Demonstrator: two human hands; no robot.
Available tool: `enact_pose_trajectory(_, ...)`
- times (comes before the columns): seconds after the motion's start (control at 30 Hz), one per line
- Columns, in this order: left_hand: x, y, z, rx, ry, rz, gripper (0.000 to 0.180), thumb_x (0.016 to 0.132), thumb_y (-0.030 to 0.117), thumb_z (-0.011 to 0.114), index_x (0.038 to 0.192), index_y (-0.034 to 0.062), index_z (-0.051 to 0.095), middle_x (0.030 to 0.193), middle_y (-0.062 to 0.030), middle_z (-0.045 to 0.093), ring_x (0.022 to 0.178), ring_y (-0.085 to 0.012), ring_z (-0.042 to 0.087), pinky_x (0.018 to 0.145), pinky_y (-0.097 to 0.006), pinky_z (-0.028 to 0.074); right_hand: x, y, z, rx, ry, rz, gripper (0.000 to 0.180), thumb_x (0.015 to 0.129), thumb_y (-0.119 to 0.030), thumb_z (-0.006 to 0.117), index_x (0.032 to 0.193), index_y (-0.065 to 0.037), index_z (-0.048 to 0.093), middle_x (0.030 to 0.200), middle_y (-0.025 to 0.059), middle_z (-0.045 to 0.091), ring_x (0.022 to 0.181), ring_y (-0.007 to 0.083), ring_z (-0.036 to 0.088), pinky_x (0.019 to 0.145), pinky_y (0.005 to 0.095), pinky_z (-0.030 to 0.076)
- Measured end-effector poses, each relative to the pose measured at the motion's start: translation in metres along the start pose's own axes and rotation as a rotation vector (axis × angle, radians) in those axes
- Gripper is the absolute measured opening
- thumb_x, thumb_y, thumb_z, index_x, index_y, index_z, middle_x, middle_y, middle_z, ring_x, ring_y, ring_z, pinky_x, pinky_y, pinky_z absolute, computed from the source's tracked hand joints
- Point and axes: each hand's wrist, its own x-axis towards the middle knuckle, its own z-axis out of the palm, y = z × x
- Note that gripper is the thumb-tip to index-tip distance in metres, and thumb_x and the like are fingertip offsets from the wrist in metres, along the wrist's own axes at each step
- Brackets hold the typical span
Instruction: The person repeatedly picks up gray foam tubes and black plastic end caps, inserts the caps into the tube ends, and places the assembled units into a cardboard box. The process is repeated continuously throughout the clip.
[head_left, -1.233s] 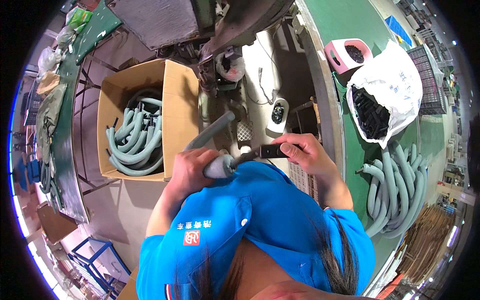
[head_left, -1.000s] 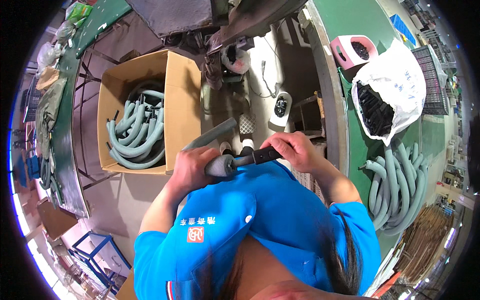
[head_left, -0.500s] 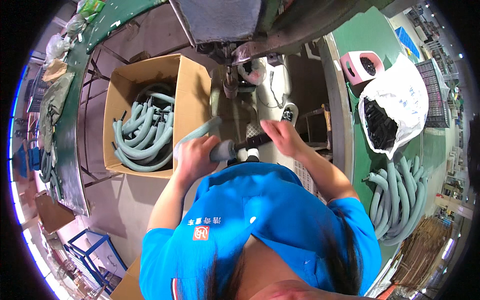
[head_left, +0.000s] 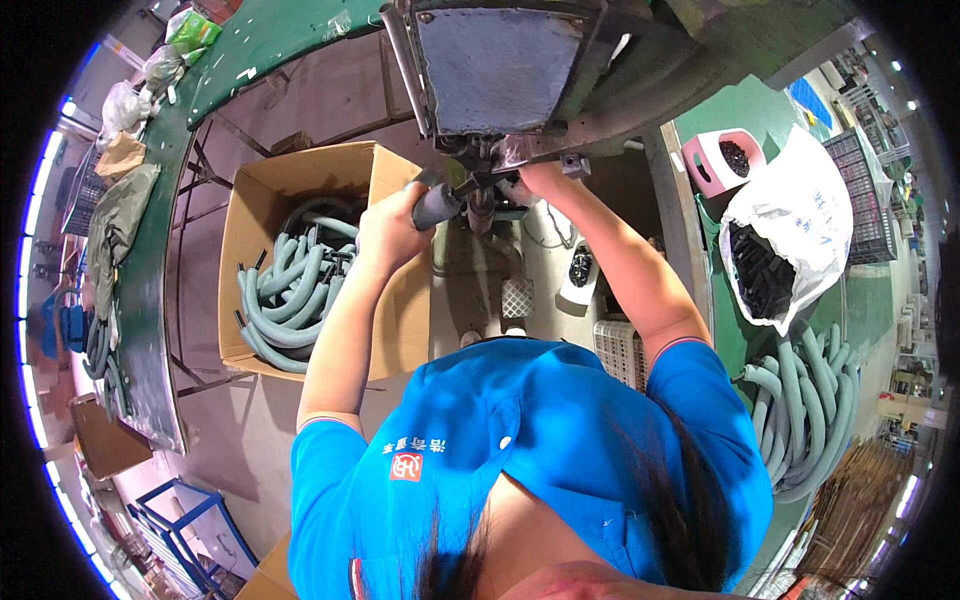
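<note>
While the left hand (head_left: 392, 232) grips a grey hose (head_left: 437, 206), the right hand (head_left: 540, 176) touches the machine (head_left: 520, 60).

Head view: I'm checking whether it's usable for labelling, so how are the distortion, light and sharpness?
Head view: strong fisheye, the green bench bends along the black rim; light is even; the left hand on the grey hose is sharp; the right hand sits in shadow under the machine.

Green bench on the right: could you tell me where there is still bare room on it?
The green bench is bare beyond the pink container. Nearer, the white bag and grey hoses crowd it. The cardboard box is also full of hoses.
</note>
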Motion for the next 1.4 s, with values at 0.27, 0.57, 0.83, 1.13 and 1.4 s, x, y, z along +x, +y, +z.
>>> enact_pose_trajectory(0.27,0.005,-0.010,-0.001,0.115,-0.334,-0.161,0.039,0.065,0.021,0.069,0.101,0.0125,0.058,0.083,-0.0175,0.065,0.082,-0.0369,0.062,0.073,-0.045,0.050,-0.008,-0.034,-0.016,0.346,0.057,0.277,0.033,0.095,-0.027,0.039,0.109,0.000,0.052,0.105,0.0219,0.057,0.100,0.0342,0.054,0.086,0.0454,0.041)
enact_pose_trajectory(0.57,0.016,-0.018,0.002,0.100,-0.548,-0.202,0.038,0.063,0.025,0.068,0.098,0.0101,0.063,0.089,-0.0173,0.066,0.089,-0.0347,0.063,0.079,-0.043,0.050,-0.008,-0.045,-0.032,0.501,-0.107,0.452,0.036,0.094,-0.027,0.035,0.113,-0.001,0.051,0.116,0.0264,0.054,0.111,0.0413,0.050,0.091,0.0450,0.043)
enact_pose_trajectory(0.83,0.022,-0.016,-0.008,0.070,-0.553,-0.144,0.037,0.064,0.026,0.067,0.097,0.0088,0.063,0.091,-0.0174,0.066,0.090,-0.0354,0.062,0.079,-0.042,0.049,-0.013,-0.007,0.038,0.563,-0.077,0.673,0.030,0.097,-0.034,0.038,0.099,-0.007,0.051,0.065,0.0044,0.049,0.060,0.0145,0.049,0.054,0.0335,0.039)
enact_pose_trajectory(1.13,0.025,-0.019,-0.001,0.140,-0.579,-0.192,0.033,0.064,0.029,0.063,0.092,0.0109,0.065,0.089,-0.0163,0.067,0.088,-0.0346,0.063,0.078,-0.043,0.050,-0.017,-0.022,0.000,0.547,-0.374,0.543,0.045,0.094,-0.026,0.031,0.133,-0.005,0.036,0.135,0.0253,0.041,0.118,0.0433,0.045,0.100,0.0459,0.038)
enact_pose_trajectory(1.4,0.036,-0.009,-0.027,0.108,-0.530,-0.086,0.039,0.062,0.031,0.069,0.095,0.0094,0.064,0.088,-0.0192,0.065,0.086,-0.0358,0.063,0.074,-0.044,0.051,-0.022,-0.010,-0.012,0.719,-0.290,0.599,0.020,0.094,-0.023,0.045,0.097,-0.005,0.055,0.078,0.0072,0.053,0.070,0.0148,0.051,0.061,0.0307,0.044)
